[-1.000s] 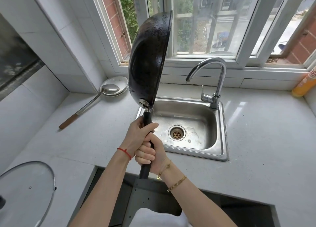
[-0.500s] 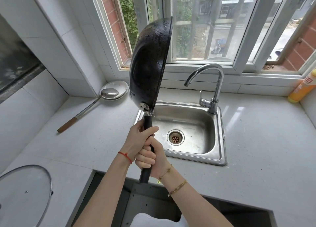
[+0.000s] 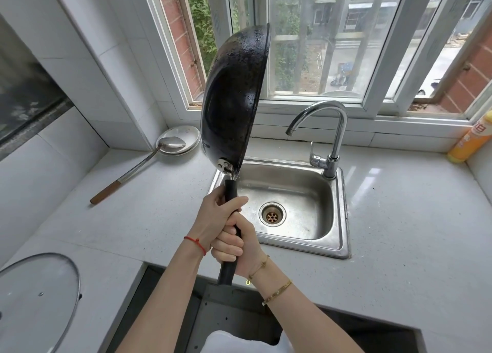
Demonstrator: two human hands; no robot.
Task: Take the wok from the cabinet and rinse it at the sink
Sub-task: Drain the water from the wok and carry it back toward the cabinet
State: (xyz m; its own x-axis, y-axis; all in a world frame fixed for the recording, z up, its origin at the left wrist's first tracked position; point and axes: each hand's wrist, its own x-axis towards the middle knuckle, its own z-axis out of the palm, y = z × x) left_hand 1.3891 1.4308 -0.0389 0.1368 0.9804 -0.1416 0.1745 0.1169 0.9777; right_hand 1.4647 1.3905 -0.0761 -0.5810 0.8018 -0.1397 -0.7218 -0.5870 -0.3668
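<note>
I am holding the wok (image 3: 234, 99) upright at centre frame, bowl on edge, likely so leftover water is draining toward the sink (image 3: 338, 249) just below. My left hand (image 3: 215, 217) is clenching the handle (image 3: 229, 235) high up, my right hand (image 3: 234, 249) is clenching it lower, sharing the weight. The faucet (image 3: 323, 137) is standing right of centre, not running; a ladle (image 3: 149, 163) is lying at left.

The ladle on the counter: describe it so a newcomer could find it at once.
Start at the steel sink under the window and look left past the raised black wok to the tiled back corner. There a long ladle lies on the counter, bowl resting in a shallow metal dish. Its brown wooden handle end sets it apart.
</note>
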